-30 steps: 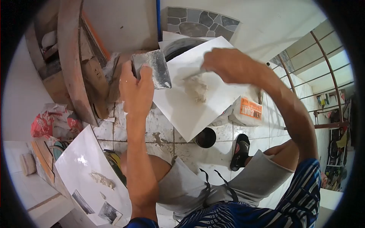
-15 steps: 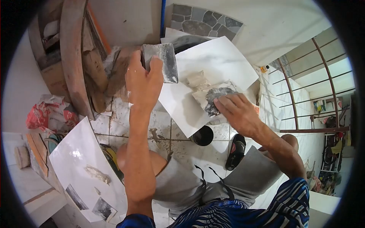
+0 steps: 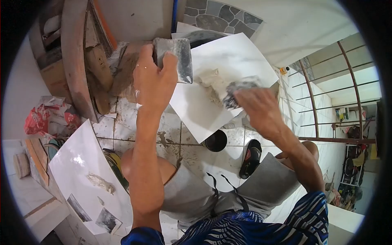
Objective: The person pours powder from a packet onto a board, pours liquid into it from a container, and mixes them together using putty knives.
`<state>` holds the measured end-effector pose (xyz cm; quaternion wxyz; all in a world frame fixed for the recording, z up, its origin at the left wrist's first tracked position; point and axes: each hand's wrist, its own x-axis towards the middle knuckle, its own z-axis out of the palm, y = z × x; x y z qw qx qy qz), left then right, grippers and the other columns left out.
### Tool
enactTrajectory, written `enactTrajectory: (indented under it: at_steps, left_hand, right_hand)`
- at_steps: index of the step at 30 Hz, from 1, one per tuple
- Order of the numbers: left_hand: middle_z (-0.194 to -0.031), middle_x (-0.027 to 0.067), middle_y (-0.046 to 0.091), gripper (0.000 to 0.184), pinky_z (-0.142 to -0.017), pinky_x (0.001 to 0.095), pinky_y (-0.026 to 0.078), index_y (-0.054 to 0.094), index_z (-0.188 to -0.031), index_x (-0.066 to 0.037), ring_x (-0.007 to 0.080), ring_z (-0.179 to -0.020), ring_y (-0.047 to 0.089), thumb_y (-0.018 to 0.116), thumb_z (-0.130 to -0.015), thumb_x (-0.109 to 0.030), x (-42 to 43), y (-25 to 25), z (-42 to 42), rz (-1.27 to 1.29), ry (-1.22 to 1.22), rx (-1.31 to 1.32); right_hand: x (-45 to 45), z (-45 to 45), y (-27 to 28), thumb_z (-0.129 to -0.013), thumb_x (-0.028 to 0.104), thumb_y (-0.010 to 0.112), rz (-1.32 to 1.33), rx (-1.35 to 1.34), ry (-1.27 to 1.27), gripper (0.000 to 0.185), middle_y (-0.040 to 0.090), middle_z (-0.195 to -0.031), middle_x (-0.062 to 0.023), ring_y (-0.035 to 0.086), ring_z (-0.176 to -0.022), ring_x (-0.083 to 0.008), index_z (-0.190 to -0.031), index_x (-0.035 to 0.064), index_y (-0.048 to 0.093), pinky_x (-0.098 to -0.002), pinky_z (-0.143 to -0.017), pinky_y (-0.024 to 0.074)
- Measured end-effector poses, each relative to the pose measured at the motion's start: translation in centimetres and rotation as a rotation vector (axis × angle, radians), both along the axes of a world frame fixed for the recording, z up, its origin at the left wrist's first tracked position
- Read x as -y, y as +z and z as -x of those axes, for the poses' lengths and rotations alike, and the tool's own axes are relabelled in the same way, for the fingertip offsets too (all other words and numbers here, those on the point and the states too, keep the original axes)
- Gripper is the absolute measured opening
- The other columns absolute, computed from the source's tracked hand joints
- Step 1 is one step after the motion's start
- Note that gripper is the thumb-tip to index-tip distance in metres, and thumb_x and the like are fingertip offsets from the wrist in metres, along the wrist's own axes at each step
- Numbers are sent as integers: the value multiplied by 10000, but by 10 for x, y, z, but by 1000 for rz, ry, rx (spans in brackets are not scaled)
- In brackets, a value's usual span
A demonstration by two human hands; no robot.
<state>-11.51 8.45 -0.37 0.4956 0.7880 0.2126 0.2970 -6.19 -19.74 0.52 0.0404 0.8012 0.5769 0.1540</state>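
My left hand (image 3: 157,77) is closed on a flat grey rectangular scraper plate (image 3: 179,59), raised over the back left of a white board (image 3: 200,116). White specks of paste stick to that hand. On the board's middle lies a lump of beige putty (image 3: 214,81). My right hand (image 3: 261,108) grips a second thin grey scraper plate (image 3: 241,92) smeared with putty, at the right side of the lump; hand and plate are blurred by motion. How much paste this plate carries cannot be made out.
Below the board's front corner stands a black cup (image 3: 215,141). Another white board (image 3: 87,163) at left bears putty scraps and two grey plates. A red-and-white bag (image 3: 49,116) and cardboard (image 3: 98,61) lie behind it. Metal bars (image 3: 312,102) stand at right.
My right hand has moved its plate slightly up and right, off the putty lump, leaving more of the lump in sight. The left hand keeps its hold, nearly still.
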Motion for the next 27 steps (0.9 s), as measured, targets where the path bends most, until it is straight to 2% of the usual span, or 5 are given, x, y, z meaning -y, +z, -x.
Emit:
enactTrajectory:
  at_steps: [12,16,22,25,27]
  left_hand:
    - [-906,240,683,341,-755,456,508,598,-1057,29,382,-773,671,608,-878,-260,0,-5,-6,-14,-20,73]
    - [-900,242,678,348,-737,449,507,595,-1070,46,383,-764,670,610,-879,-244,-4,-6,-3,-19,-25,48]
    - [-875,239,670,361,-738,449,501,589,-1072,52,375,-753,661,608,-878,-251,-3,-2,1,-28,28,55]
    - [-979,203,678,428,-843,373,479,597,-1178,70,255,-882,625,596,-904,-259,-2,7,7,15,29,-50]
    - [-917,222,676,388,-780,414,494,596,-1120,56,323,-805,648,608,-884,-252,-5,5,10,9,47,-3]
  right_hand:
    - [-22,-4,-5,-774,81,608,89,-38,133,447,603,-1167,-90,552,-1053,-263,-1206,-31,619,-399,-905,441]
    - [-26,-40,43,-815,59,601,19,-277,-4,412,659,-1138,-114,592,-1062,-264,-1224,74,653,-391,-918,453]
    - [-62,-161,55,-936,163,604,56,-622,-425,415,686,-1174,-172,638,-1081,-349,-1328,25,597,-405,-908,498]
    - [-77,-207,28,-930,191,621,134,-832,-386,453,705,-1123,-138,649,-1054,-297,-1359,48,589,-369,-922,487]
    - [-91,-199,10,-926,191,631,102,-754,-253,431,711,-1079,-130,647,-1008,-272,-1328,39,605,-360,-904,487]
